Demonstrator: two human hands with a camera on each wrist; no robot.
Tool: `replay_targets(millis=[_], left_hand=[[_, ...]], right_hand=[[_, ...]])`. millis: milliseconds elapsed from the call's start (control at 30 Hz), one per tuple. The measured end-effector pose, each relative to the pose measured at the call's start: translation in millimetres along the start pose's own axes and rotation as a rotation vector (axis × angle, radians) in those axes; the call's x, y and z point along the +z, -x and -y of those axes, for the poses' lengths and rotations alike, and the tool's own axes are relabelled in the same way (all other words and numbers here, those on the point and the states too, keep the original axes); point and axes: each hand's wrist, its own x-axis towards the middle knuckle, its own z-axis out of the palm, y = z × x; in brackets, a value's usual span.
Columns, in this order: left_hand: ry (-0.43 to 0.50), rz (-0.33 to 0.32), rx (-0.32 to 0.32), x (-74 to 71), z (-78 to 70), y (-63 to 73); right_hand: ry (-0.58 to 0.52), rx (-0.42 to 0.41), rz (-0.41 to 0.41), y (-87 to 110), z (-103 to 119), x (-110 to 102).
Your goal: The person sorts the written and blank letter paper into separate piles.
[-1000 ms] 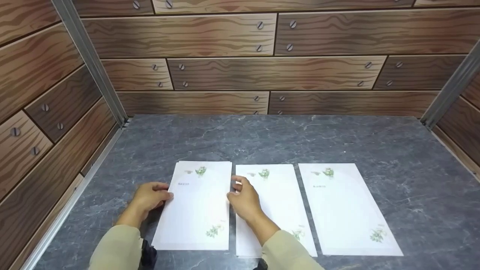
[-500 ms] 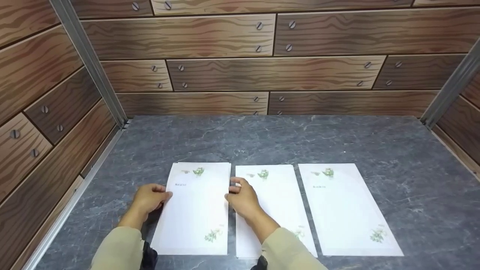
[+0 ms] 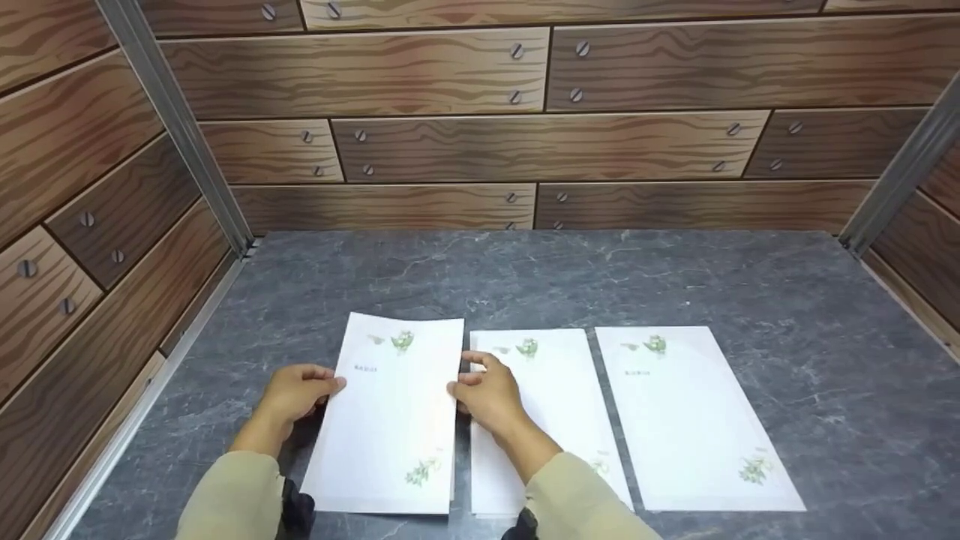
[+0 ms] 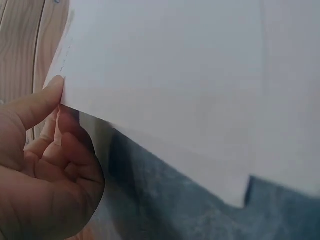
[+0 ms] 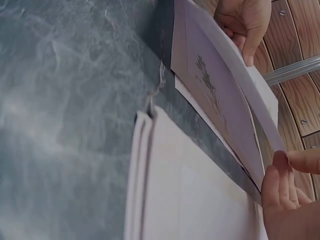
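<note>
A white paper sheet [image 3: 390,420] with green plant prints is raised off the left pile, its far edge bowed. My left hand [image 3: 296,394] pinches its left edge between thumb and fingers; the left wrist view shows the thumb on top. At the opposite edge my right hand [image 3: 491,394] pinches the sheet, its forearm passing over the middle pile. Under the lifted sheet, another printed sheet [image 5: 192,47] shows in the right wrist view, with a gap between them. The middle paper pile [image 3: 559,427] lies flat beside it, partly covered by my right hand and sleeve.
Further right lies another printed white sheet [image 3: 697,427]. All the papers are on a dark grey marbled tabletop [image 3: 525,277]. Wood-patterned panels [image 3: 442,71] rise at the back and sides, with metal posts [image 3: 180,120] at the corners.
The sheet between my hands has come up from the left pile; its far edge now curves and a gap shows beneath. The middle and right papers have stayed in place.
</note>
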Motion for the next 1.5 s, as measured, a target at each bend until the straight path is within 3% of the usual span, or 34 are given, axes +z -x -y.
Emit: replay_targets(millis=[100,267,600,900,1333,1500], left_hand=[[-0.005,0.000,0.001,-1.3,-6.4,0.0],[0.037,-0.003,-0.001,2.5,-23.2,-2.3],[0.073,0.013,0.009,27.1,-58.3,-2.2],[0.111,0.016,0.084,65.5,-86.6,-1.7],[0.124,0.000,0.238,131.3,-120.6,6.3],[0.135,0.015,0.258,156.5,-129.3,11.4]], right_hand=[[0.020,0.004,-0.004,-2.1,2.9,-7.1],[0.045,-0.058,-0.013,-5.2,10.6,-23.7],[0.068,-0.091,-0.089,-12.7,17.2,-63.0],[0.147,-0.092,-0.139,-17.3,15.2,-107.9],[0.293,-0.121,-0.123,-16.0,6.9,-182.6],[0.337,-0.116,-0.101,-12.9,1.7,-209.1]])
